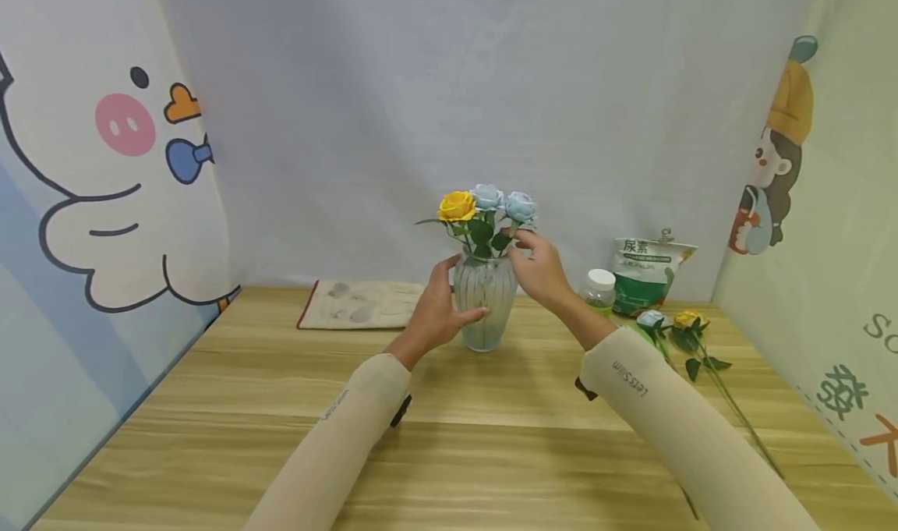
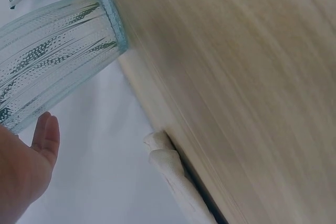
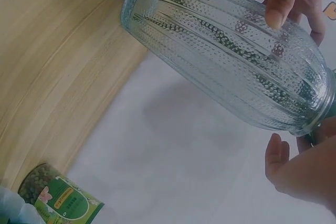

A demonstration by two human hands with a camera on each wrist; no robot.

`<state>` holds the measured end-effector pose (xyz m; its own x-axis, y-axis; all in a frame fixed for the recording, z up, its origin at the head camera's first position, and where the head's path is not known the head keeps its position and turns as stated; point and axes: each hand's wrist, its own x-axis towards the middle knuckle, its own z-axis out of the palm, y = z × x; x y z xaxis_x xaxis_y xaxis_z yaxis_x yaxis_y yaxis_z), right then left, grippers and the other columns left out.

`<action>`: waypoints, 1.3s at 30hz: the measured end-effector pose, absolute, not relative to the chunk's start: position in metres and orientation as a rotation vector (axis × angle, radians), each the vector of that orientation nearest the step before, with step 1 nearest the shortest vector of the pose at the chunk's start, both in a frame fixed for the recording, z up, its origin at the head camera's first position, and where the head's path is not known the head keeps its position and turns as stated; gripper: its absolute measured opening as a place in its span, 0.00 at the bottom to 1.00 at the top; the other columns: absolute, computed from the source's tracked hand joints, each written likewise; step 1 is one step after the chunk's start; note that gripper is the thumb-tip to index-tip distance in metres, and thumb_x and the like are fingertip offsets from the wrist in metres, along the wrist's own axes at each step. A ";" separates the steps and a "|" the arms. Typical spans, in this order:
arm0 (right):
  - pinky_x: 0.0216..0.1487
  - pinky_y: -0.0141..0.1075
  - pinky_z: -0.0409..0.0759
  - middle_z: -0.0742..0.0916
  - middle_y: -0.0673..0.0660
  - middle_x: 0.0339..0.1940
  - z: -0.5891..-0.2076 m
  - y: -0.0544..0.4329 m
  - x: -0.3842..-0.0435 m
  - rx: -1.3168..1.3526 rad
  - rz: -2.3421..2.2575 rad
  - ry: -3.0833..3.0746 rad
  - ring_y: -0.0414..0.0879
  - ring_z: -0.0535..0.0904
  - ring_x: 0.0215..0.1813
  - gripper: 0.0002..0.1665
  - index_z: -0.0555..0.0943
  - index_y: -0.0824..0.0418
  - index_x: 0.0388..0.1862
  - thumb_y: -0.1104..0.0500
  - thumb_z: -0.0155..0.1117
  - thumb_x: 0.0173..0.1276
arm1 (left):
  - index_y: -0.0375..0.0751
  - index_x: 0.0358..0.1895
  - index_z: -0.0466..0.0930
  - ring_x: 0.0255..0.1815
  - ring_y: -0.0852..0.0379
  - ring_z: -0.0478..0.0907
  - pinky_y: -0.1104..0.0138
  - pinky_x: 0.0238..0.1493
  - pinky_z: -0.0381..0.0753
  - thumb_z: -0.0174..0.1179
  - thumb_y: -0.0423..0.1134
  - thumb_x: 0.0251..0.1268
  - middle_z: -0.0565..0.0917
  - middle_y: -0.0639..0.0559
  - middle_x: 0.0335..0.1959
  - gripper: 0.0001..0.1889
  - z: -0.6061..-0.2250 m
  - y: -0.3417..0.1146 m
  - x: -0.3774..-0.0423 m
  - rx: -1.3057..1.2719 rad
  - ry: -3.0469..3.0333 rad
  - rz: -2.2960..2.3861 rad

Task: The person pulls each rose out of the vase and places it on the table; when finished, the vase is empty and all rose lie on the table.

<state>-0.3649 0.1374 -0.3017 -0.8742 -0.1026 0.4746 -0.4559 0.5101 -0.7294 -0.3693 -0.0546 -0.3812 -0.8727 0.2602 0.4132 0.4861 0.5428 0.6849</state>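
Observation:
A ribbed clear glass vase [image 1: 484, 305] stands upright on the wooden table. From its mouth rise a yellow rose [image 1: 457, 206] and two pale blue roses [image 1: 520, 207], with green leaves below them. My left hand [image 1: 438, 309] holds the vase by its left side; its thumb lies across the front of the glass in the right wrist view. At the rim's right side, my right hand [image 1: 539, 268] pinches the right-hand blue rose below its bloom. That hand [image 3: 310, 174] partly hides the stem at the vase mouth.
Cream gloves [image 1: 358, 305] with a red edge lie flat at the back left. Back right stand a white-capped jar [image 1: 599, 285] of granules and a clipped green-and-white bag [image 1: 641, 277]. Before them lie a loose blue rose [image 1: 651, 319] and a yellow one [image 1: 687, 320], stems toward the front.

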 end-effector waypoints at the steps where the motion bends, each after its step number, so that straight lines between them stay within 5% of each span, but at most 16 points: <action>1: 0.59 0.56 0.74 0.80 0.64 0.64 -0.301 0.137 -0.365 0.458 1.316 -2.380 0.62 0.74 0.64 0.21 0.79 0.68 0.61 0.64 0.52 0.72 | 0.46 0.78 0.46 0.60 0.42 0.75 0.52 0.55 0.79 0.72 0.51 0.57 0.57 0.42 0.76 0.52 -0.381 -0.055 -0.369 -0.624 -2.518 -1.238; 15: 0.32 0.40 0.78 0.87 0.64 0.49 -0.297 0.135 -0.362 0.459 1.201 -2.225 0.57 0.84 0.43 0.17 0.82 0.68 0.52 0.67 0.58 0.64 | 0.46 0.78 0.46 0.59 0.43 0.75 0.53 0.55 0.79 0.73 0.52 0.56 0.57 0.43 0.76 0.53 -0.381 -0.054 -0.368 -0.614 -2.536 -1.222; 27: 0.34 0.35 0.81 0.86 0.63 0.50 -0.291 0.133 -0.364 0.500 1.139 -2.013 0.55 0.87 0.40 0.16 0.82 0.70 0.49 0.72 0.61 0.61 | 0.46 0.78 0.47 0.59 0.44 0.75 0.53 0.55 0.79 0.74 0.51 0.56 0.58 0.44 0.76 0.53 -0.381 -0.054 -0.368 -0.602 -2.520 -1.244; 34: 0.32 0.47 0.84 0.85 0.64 0.48 -0.283 0.138 -0.363 0.564 1.058 -1.916 0.57 0.87 0.37 0.16 0.81 0.71 0.48 0.73 0.65 0.59 | 0.46 0.78 0.47 0.59 0.44 0.75 0.53 0.54 0.79 0.74 0.51 0.56 0.58 0.43 0.76 0.53 -0.381 -0.053 -0.369 -0.605 -2.517 -1.243; 39: 0.32 0.44 0.83 0.84 0.64 0.47 -0.275 0.139 -0.363 0.574 1.025 -1.863 0.56 0.87 0.37 0.16 0.80 0.71 0.47 0.73 0.67 0.59 | 0.45 0.78 0.48 0.59 0.43 0.76 0.52 0.53 0.80 0.73 0.51 0.56 0.58 0.42 0.75 0.52 -0.382 -0.054 -0.368 -0.608 -2.513 -1.234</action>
<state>-0.3633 0.1387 -0.2748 -0.4822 0.0254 0.8757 -0.7262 0.5476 -0.4157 -0.3679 -0.0543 -0.3821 -0.8736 0.2476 0.4190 0.4829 0.5477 0.6832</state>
